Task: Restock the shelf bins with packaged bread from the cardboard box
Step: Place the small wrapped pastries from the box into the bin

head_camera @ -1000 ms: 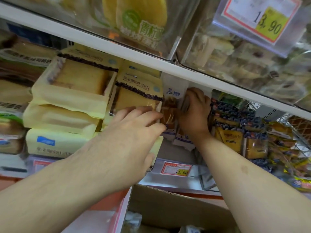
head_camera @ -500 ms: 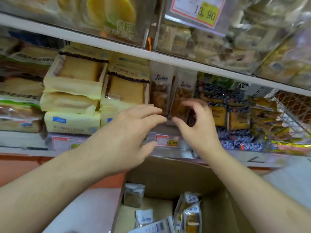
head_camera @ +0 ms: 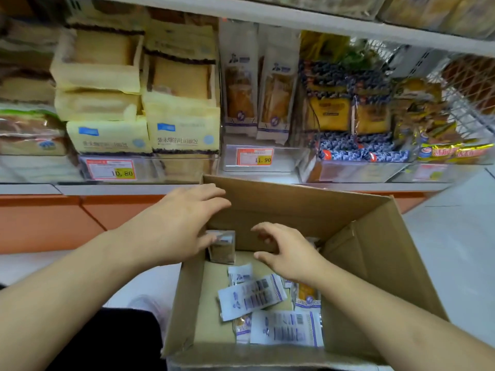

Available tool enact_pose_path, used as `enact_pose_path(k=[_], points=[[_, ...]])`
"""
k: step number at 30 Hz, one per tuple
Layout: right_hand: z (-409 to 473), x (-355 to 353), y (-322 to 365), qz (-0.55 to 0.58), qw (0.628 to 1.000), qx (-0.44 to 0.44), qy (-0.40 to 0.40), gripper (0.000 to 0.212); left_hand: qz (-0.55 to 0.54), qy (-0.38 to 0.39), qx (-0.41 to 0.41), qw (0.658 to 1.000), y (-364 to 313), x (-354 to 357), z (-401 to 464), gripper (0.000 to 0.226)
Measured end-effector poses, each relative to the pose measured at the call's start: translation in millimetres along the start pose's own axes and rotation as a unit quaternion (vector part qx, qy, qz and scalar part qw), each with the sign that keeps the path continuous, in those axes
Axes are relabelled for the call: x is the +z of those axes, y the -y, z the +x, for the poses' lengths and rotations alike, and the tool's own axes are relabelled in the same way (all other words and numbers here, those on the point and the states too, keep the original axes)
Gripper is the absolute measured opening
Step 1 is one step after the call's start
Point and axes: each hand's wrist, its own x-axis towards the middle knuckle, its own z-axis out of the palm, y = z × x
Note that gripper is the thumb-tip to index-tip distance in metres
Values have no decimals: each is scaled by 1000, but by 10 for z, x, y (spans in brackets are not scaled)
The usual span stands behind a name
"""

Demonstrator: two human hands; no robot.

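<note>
While both hands (head_camera: 176,226) (head_camera: 288,251) hover loose-fingered — empty — over the cardboard box (head_camera: 375,263), forearms hide some bread packets (head_camera: 251,295).

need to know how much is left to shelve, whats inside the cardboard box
Inside the cardboard box: several white bread packets lying loose on the bottom, one packet upright by the far wall. The right hand and forearm cover part of the floor, so the full count is hidden.

White metal shelving (head_camera: 267,20), orange base panel (head_camera: 45,223), pale floor (head_camera: 455,236)
</note>
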Motion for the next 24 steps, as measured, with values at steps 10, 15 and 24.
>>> enact_pose_path(k=[10, 15, 24], points=[[880, 859, -202, 40, 994, 44, 96, 68, -13, 81, -11, 997, 194, -113, 228, 71], [1022, 1186, -235, 31, 997, 42, 48, 30, -23, 90, 2, 996, 252, -86, 307, 67], [795, 930, -135, 106, 992, 68, -14, 28, 3, 104, 5, 995, 213, -110, 343, 59]])
